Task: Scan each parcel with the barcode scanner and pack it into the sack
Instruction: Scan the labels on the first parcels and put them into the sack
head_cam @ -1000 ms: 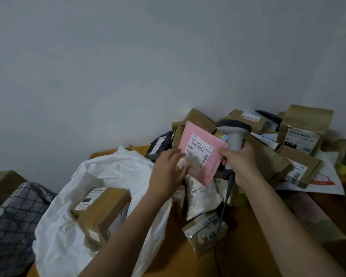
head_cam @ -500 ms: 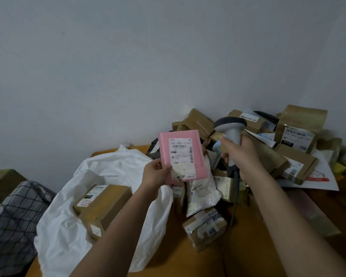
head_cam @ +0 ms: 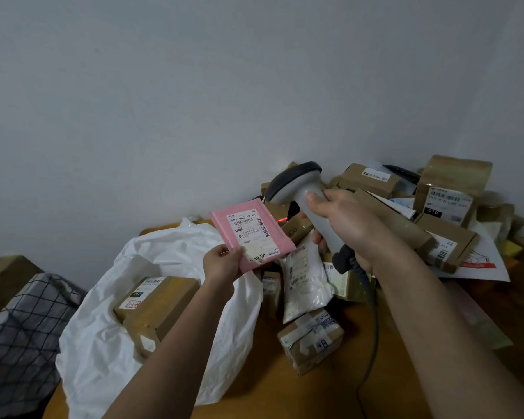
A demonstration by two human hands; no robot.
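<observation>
While the flat pink padded parcel with a white shipping label [head_cam: 250, 235] is held up above the table, its lower left corner is pinched by the left hand [head_cam: 221, 264], thumb laid on the front face and the other fingers curled out of sight behind it. The grey handheld barcode scanner with a dark head [head_cam: 307, 201] is gripped round its handle by the right hand [head_cam: 350, 225]; the thumb is laid along the handle and the fingers are wrapped beneath, mostly hidden. The scanner's head is tilted toward the parcel from the right, just beside its upper corner, and a small red glow [head_cam: 282, 219] is seen on the parcels behind that corner.

At lower left, the crumpled white plastic sack [head_cam: 103, 343] is spread open on the orange-brown wooden table [head_cam: 254, 394], and a brown cardboard box with labels [head_cam: 156, 303] is contained in it, partly covered by the left forearm. A heap of brown cardboard and white bagged parcels [head_cam: 406, 213] is piled against the grey wall at right. A dark checked cloth [head_cam: 22, 325] is cut off by the left edge. The scanner's dark cable [head_cam: 371, 343] is trailed down across the table; its end is out of view. Most label print is too small to be read.
</observation>
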